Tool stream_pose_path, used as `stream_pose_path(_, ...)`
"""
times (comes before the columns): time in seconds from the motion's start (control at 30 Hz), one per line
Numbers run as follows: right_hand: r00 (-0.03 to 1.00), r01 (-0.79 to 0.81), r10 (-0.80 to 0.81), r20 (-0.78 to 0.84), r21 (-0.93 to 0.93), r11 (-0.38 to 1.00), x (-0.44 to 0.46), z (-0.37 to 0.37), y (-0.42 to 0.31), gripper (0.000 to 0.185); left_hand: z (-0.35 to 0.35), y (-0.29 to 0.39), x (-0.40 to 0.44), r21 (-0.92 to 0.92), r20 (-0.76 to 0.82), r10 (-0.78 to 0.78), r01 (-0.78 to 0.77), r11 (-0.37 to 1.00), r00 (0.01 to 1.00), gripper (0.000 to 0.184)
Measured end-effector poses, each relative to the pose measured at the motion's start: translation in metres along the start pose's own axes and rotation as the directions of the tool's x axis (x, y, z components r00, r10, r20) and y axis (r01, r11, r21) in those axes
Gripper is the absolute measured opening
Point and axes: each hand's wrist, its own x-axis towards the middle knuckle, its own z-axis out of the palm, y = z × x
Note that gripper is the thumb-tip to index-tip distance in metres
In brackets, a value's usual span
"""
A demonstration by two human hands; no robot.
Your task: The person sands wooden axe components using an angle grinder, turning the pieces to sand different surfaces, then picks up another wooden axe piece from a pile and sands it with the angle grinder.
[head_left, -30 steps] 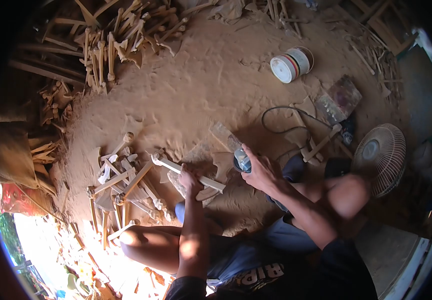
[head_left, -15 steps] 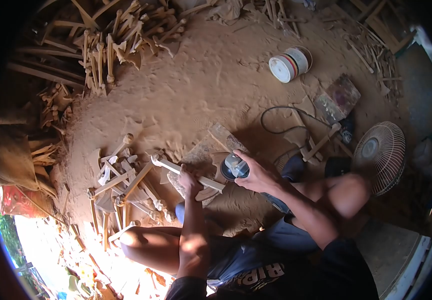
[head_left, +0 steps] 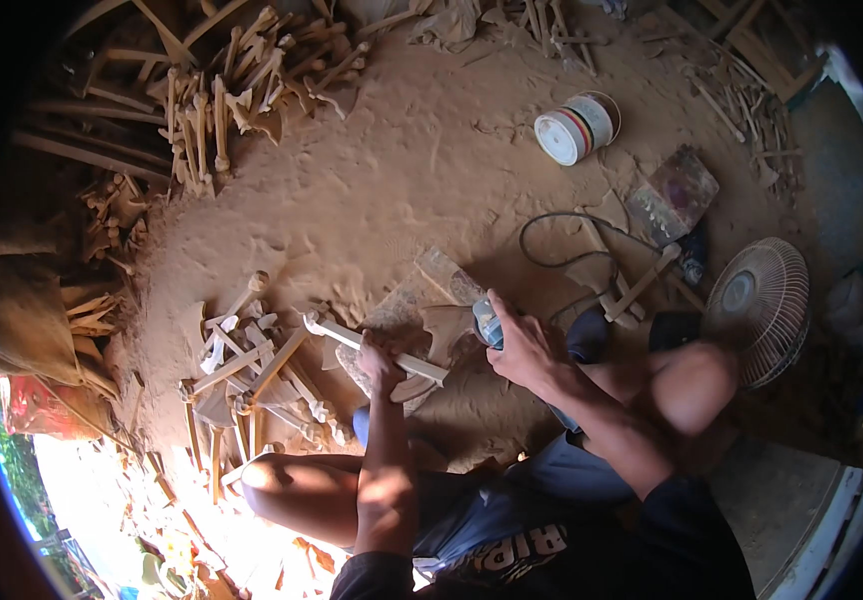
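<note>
My left hand (head_left: 380,366) is closed around a long pale piece (head_left: 418,369) with a hooked, knobbed end, seemingly carved wood. It is held across a worn board (head_left: 447,272) on the ground, its squared end pointing right. My right hand (head_left: 527,355) grips a blue-grey angle grinder (head_left: 489,324), held apart from the piece, to its upper right. The grinder's disc is mostly hidden from this angle. A brown flat piece (head_left: 444,328) lies on the board between the hands. Left of my left hand is a heap of similar knobbed pieces (head_left: 262,365).
A white bucket (head_left: 574,130) lies on its side on the dusty ground. To the right stand a fan (head_left: 760,310) and a stained box (head_left: 674,195), with a black cable (head_left: 532,225) looped nearby. More long pieces (head_left: 220,115) are piled at the upper left.
My right hand has moved slightly right with the grinder and turned it, so its round dark disc no longer faces the camera. My left hand and the long piece have barely moved.
</note>
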Motion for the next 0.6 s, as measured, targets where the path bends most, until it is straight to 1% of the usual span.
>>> stream_pose_path(0.07, 0.994, 0.043, -0.038, -0.098, 0.048, 0.998, -0.006, -0.011, 0.008, 0.096, -0.002, 0.0, -0.003, 0.007, 0.015, 0.025, -0.025, 1.0, 1.0, 0.028)
stream_pose_path(0.13, 0.968, 0.094, -0.073, -0.241, 0.078, 0.993, -0.013, -0.036, 0.008, 0.096, -0.001, -0.002, -0.014, -0.001, 0.016, 0.047, -0.047, 0.999, 0.999, 0.025)
stream_pose_path(0.17, 0.947, 0.121, -0.088, -0.31, 0.09, 0.989, -0.017, -0.051, 0.007, 0.096, 0.002, -0.002, -0.018, -0.007, 0.062, 0.071, -0.07, 0.998, 0.996, 0.025)
stream_pose_path(0.23, 0.931, 0.111, -0.04, -0.362, 0.177, 0.978, -0.025, -0.081, 0.009, 0.097, 0.009, 0.007, -0.039, -0.014, 0.147, 0.121, -0.121, 0.993, 0.982, 0.024)
stream_pose_path(0.27, 0.904, 0.153, -0.037, -0.426, 0.243, 0.958, -0.03, -0.094, 0.011, 0.098, 0.019, 0.013, -0.048, -0.02, 0.152, 0.159, -0.158, 0.987, 0.975, 0.024)
stream_pose_path(0.3, 0.887, 0.182, -0.013, -0.461, 0.323, 0.929, -0.034, -0.104, 0.012, 0.099, 0.02, 0.019, -0.048, -0.019, 0.218, 0.168, -0.168, 0.986, 0.961, 0.024)
stream_pose_path(0.37, 0.821, 0.297, -0.048, -0.569, 0.354, 0.886, -0.039, -0.125, 0.017, 0.099, 0.021, 0.038, -0.047, -0.025, 0.343, 0.193, -0.197, 0.98, 0.919, 0.024)
stream_pose_path(0.4, 0.784, 0.342, -0.049, -0.619, 0.365, 0.866, -0.041, -0.133, 0.018, 0.098, 0.02, 0.046, -0.044, -0.098, 0.394, 0.184, -0.158, 0.982, 0.9, 0.023)
stream_pose_path(0.43, 0.745, 0.387, -0.048, -0.665, 0.374, 0.843, -0.044, -0.14, 0.017, 0.098, 0.018, 0.054, -0.042, -0.081, 0.434, 0.204, -0.188, 0.979, 0.878, 0.024)
stream_pose_path(0.47, 0.754, 0.439, -0.046, -0.656, 0.45, 0.778, -0.049, -0.148, 0.015, 0.097, 0.016, 0.061, -0.041, -0.064, 0.471, 0.221, -0.217, 0.974, 0.854, 0.026)
stream_pose_path(0.5, 0.732, 0.48, -0.058, -0.679, 0.453, 0.752, -0.048, -0.15, 0.016, 0.096, 0.018, 0.068, -0.047, -0.049, 0.507, 0.236, -0.245, 0.968, 0.829, 0.029)
stream_pose_path(0.57, 0.688, 0.553, -0.074, -0.722, 0.455, 0.698, -0.046, -0.149, 0.022, 0.095, 0.021, 0.078, -0.062, -0.141, 0.499, 0.247, -0.204, 0.969, 0.831, 0.031)
stream_pose_path(0.6, 0.637, 0.61, -0.094, -0.765, 0.425, 0.669, -0.042, -0.144, 0.027, 0.097, 0.025, 0.084, -0.071, -0.188, 0.498, 0.254, -0.182, 0.965, 0.829, 0.032)
